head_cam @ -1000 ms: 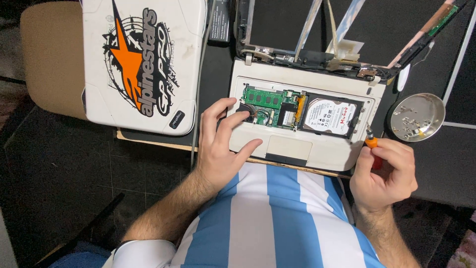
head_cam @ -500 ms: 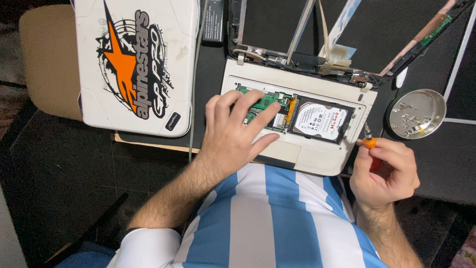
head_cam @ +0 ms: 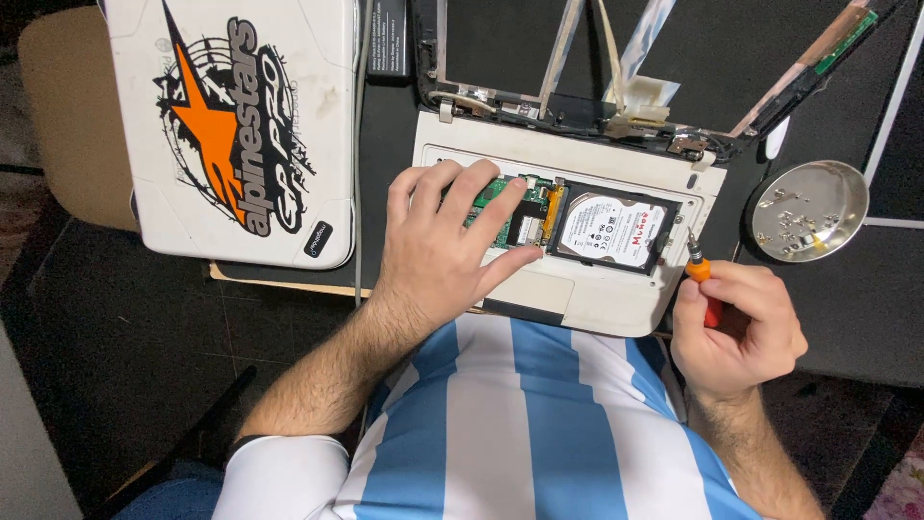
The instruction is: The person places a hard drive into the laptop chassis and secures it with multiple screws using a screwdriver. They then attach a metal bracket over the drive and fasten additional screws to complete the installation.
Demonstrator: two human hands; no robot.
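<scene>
— Two white laptops on the dark table (head_cam: pixel 847 318), right? What's at the far left?

— One closed white laptop (head_cam: pixel 236 125) with an orange and black star sticker, lying flat. A grey cable (head_cam: pixel 358 144) runs down its right edge.

— And next to it?

— The opened laptop base (head_cam: pixel 577 159), its bottom cover off. The left hand (head_cam: pixel 448 241) lies flat on it, fingers spread and slightly bent, fingertips on the green circuit board (head_cam: pixel 500 197) in the open bay.

— What sits beside that board?

— The hard drive (head_cam: pixel 614 231), just to the right, in the same bay, label up. Behind the base, the stripped black screen frame (head_cam: pixel 674 135) with loose ribbon cables.

— The other hand?

— The right hand (head_cam: pixel 741 327) is off the base's right corner, curled around an orange-handled screwdriver (head_cam: pixel 701 274), thumb and fingers pinching the handle, tip pointing up toward the drive's edge.

— Furthest right?

— A round metal dish (head_cam: pixel 808 212) holding small screws, apart from the hand.
</scene>
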